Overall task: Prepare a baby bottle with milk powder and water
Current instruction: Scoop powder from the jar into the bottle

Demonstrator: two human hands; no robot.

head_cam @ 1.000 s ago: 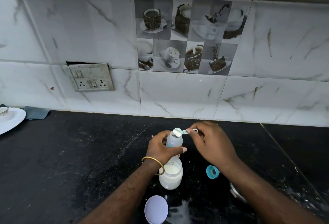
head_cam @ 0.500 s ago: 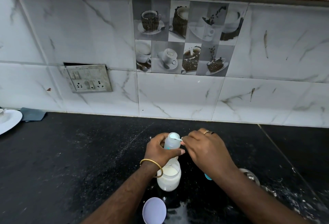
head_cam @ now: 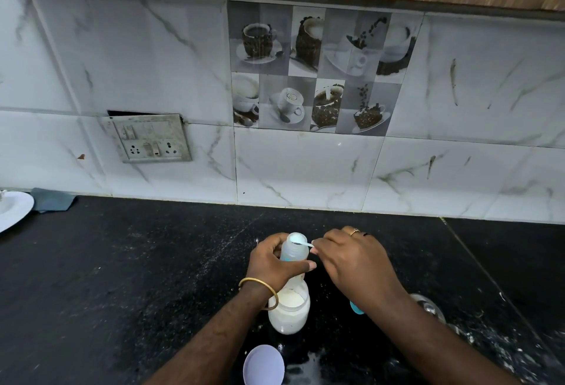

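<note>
While left hand (head_cam: 275, 262) grips upright bottle (head_cam: 294, 250), scoop (head_cam: 301, 243) lies level across its mouth.

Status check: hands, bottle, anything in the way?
Left hand grips bottle, upright. Right hand pinches scoop at bottle mouth. Open powder jar just below. Nothing blocking.

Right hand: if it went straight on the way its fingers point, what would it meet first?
Probably the baby bottle: the right hand points left, pinching a scoop already at its mouth.
</note>
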